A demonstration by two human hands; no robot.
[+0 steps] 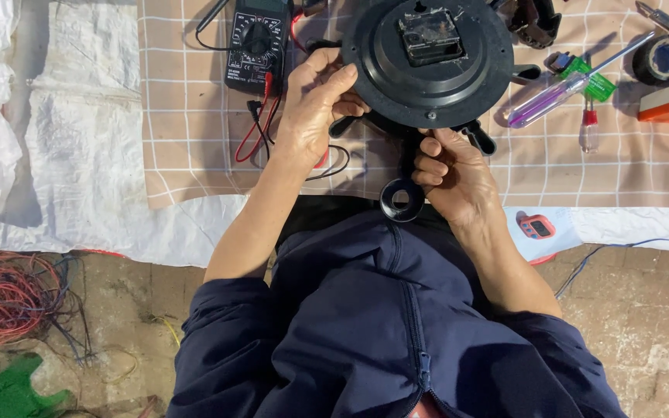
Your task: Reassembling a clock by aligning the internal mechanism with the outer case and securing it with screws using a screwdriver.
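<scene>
Brick paving shows under white sacking and a tan checked cloth (195,116), on which lie a black multimeter (255,42) with red and black leads at 10 o'clock, and a clear-handled screwdriver (559,94) and a tape roll (662,59) at 2 o'clock. Held face-down above the cloth at 12 o'clock, the round black clock back (427,66) carries its square movement (430,36) near centre. The left hand (315,108) grips the rim at 9 o'clock, fingers curled over the edge, while the right hand (452,174) pinches the rim at 6 o'clock, the 2 about equally close.
</scene>
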